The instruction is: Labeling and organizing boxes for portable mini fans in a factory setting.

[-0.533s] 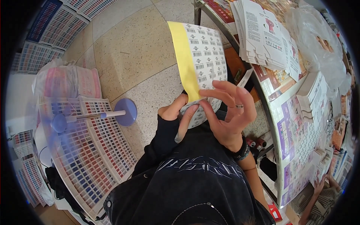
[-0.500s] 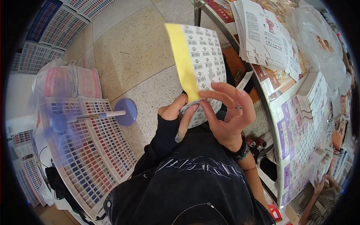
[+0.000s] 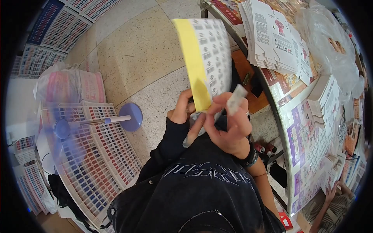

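Note:
A white sheet of barcode stickers (image 3: pixel 211 50) with a yellow left margin stands tilted up in front of my body, its right side blurred. My left hand (image 3: pixel 186 112), dark sleeve reaching over the wrist, is closed on the lower left of the sheet, thumb across the front. At the bottom corner of the yellow margin, my right hand (image 3: pixel 231 134) pinches the sheet between thumb and index finger. A small pale sticker strip (image 3: pixel 237 99) sits against the other fingers of my right hand, its print blurred. The sheet's lower part is partly hidden by my fingers.
To my right runs a long table (image 3: pixel 283 128) with flat white printed boxes (image 3: pixel 272 35), folded cartons (image 3: pixel 322 97) and a clear plastic bag (image 3: pixel 334 46). A blue-based fan (image 3: pixel 131 116) and trays of small blue and red pieces (image 3: pixel 89 171) stand left. Another person's hand (image 3: pixel 330 192) works lower right.
The sticker sheet's top has swung up and its lower edge has bent. My right hand has drawn its fingers in and moved left, bringing the small sticker strip closer to the sheet.

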A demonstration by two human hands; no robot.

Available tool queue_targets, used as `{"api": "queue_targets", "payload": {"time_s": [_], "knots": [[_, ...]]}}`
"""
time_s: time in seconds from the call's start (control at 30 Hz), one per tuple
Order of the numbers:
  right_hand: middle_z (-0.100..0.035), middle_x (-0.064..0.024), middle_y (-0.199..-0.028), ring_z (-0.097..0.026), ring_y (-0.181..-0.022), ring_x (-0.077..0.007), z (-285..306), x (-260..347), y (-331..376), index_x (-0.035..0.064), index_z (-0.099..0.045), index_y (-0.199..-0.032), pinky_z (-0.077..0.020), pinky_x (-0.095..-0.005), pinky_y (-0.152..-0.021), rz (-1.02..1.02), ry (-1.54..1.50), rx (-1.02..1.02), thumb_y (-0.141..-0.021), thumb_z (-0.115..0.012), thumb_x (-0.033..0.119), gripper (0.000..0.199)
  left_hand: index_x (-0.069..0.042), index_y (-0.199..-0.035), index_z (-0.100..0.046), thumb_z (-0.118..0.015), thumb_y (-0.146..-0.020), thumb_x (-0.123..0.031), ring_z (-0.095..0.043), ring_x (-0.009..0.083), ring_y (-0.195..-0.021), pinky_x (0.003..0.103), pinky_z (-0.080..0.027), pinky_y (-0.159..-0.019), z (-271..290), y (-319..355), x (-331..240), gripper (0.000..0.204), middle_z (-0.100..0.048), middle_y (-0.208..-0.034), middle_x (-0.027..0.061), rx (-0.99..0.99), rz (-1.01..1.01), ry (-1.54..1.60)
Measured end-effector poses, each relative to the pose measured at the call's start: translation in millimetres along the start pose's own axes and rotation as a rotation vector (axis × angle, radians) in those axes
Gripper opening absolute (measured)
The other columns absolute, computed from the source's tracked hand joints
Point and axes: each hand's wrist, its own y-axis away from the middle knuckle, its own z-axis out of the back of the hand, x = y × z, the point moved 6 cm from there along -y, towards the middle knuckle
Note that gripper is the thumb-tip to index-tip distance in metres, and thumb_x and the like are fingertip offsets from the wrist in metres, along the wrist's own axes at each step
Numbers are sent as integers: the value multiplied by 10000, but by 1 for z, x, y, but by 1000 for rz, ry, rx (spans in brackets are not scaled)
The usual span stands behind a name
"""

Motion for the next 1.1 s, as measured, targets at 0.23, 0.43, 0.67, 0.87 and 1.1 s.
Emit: {"api": "queue_targets", "payload": {"time_s": [0.23, 0.43, 0.67, 0.87, 1.1], "knots": [[-406, -266, -1214, -640, -781, -245, 21, -10, 21, 141, -141, -1366, -544, -326, -630, -110, -32, -23, -719, -599, -214, 868, -77, -1453, -82, -607, -851, 93, -604, 284, -1125, 356, -512, -896, -30, -20, -1, 816, -539, -1238, 246, 101, -64, 277], [-371, -238, -1282, -615, -815, -227, 97, 4, 22, 161, -380, -1303, -514, -303, -612, -27, -1, -113, -694, -727, -65, 736, -10, -1445, -346, -647, -828, 76, -541, 312, -1193, 385, -421, -1003, -38, -42, -56, 692, -509, -1305, 251, 198, -545, -148], [-380, -286, -1395, -529, -1138, -370, 283, 69, 73, 67, -253, -1472, -476, -533, -942, 115, 225, -769, -850, -550, 55, 689, -54, -1396, -483, -708, -800, 34, -543, 338, -1235, 388, -433, -1027, -116, -51, -113, 643, -501, -1374, 223, 696, -711, 613], [-400, -270, -1396, -548, -1116, -364, 340, 128, 84, 26, -231, -1469, -489, -519, -928, -36, 697, -716, -837, -547, 58, 707, -81, -1477, -342, -656, -779, 26, -447, 393, -1271, 409, -450, -968, -290, -60, -86, 773, -383, -1440, 229, 828, -409, 503], [-493, -152, -1281, -563, -834, -133, 265, -36, -9, 8, -278, -1457, -521, -241, -741, -762, 110, -354, -787, -675, 129, 788, -9, -1414, -388, -815, -648, -176, -375, 468, -1277, 526, -365, -1008, -317, -56, -62, 892, -390, -1368, 273, 209, -635, -315]]}}
